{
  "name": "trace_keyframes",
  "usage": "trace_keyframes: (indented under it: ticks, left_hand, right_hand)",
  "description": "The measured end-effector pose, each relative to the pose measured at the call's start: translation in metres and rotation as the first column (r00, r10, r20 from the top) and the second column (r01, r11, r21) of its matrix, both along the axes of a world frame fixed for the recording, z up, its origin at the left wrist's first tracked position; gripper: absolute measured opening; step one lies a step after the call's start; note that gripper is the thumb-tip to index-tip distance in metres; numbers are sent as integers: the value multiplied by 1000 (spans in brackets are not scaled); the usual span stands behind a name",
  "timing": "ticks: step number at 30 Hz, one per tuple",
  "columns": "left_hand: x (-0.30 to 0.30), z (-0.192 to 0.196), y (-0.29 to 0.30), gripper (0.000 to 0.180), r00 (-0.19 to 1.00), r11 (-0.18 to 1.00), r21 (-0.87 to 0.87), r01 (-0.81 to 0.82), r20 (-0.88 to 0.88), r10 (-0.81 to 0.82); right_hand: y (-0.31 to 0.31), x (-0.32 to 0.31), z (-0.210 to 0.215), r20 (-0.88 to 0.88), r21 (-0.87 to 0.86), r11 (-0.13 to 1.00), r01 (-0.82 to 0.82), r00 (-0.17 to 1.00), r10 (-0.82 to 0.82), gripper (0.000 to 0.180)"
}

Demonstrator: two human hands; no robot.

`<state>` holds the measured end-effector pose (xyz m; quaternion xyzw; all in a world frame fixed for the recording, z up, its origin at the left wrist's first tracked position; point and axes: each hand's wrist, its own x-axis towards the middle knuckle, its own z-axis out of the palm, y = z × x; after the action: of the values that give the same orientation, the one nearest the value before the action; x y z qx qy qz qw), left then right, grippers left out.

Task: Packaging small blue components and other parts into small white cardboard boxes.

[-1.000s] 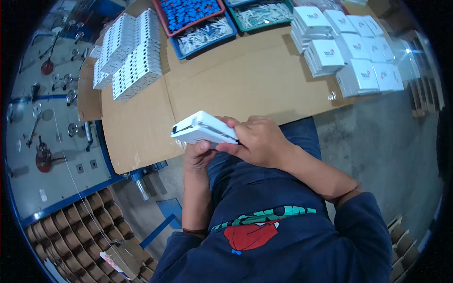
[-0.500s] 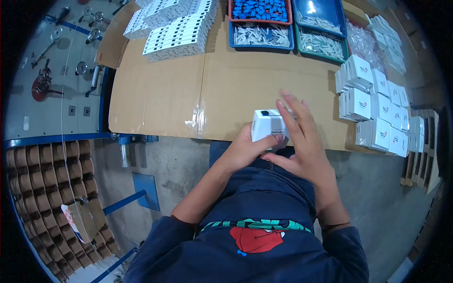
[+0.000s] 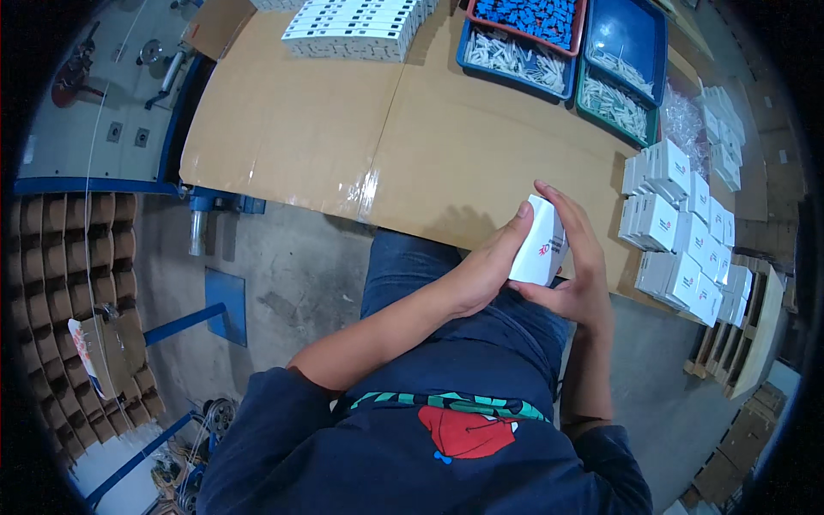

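Small white cardboard box (image 3: 541, 245) grasped between left hand (image 3: 481, 275) and right hand (image 3: 579, 266), at edge of brown cardboard-covered table (image 3: 343, 146)

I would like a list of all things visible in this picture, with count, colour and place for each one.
small box: one, white, held between both hands at the near table edge
cardboard sheet: one, brown, covering the table top
stacked small boxes: many, white, right side of the table
flat packs: many, white, in rows at the far edge, left of the trays
trays: four, two blue, one red, one green, far right; two blue and the green one hold white pieces, the red one holds blue pieces
clear bags: a few, right of the green tray
divider carton: one, brown, on the floor at left
left hand: one, on the box's left side
right hand: one, on the box's right side
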<state>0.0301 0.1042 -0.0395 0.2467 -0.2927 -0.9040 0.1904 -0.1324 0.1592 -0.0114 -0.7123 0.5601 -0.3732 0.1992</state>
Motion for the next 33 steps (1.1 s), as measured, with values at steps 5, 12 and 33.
trace_keyframes:
  ticks: [5,12,33]
  left_hand:
    - [1,-9,-8,70,996,984,179,-19,-86,35]
    - [7,-7,-9,69,997,986,160,-53,-45,61]
    - [6,-9,-7,69,999,997,66,-42,-17,43]
  right_hand:
    - [-1,-12,-10,218,13,999,-29,976,25,102]
    - [-9,-2,1,16,56,998,-9,1000,8,106]
    - [-12,5,-7,-15,64,998,-19,1000,20,106]
